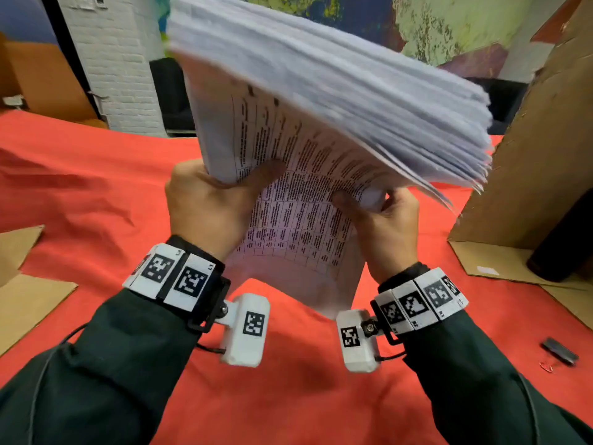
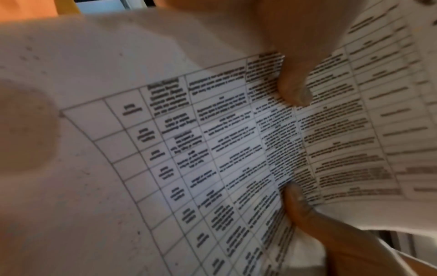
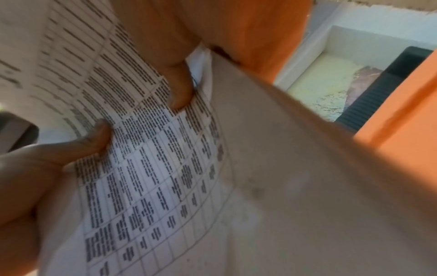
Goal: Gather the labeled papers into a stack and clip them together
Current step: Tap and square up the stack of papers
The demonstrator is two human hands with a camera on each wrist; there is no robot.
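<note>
A thick stack of white papers (image 1: 321,101) is lifted off the red tablecloth (image 1: 288,396) and tilts away from me, blurred by motion. Its near sheet carries a printed table and curls down towards my wrists. My left hand (image 1: 221,187) grips the stack's lower left edge, thumb on the printed face. At the lower right edge my right hand (image 1: 382,213) grips it the same way. The left wrist view shows the printed sheet (image 2: 212,149) with a thumb pressed on it, as does the right wrist view (image 3: 153,177). A black binder clip (image 1: 560,350) lies on the cloth at the right.
A tall cardboard box (image 1: 545,139) stands open at the right with a dark cylinder (image 1: 564,239) beside it. Flat cardboard pieces (image 1: 25,300) lie at the left edge. A small red paper clip (image 1: 545,367) lies beside the binder clip.
</note>
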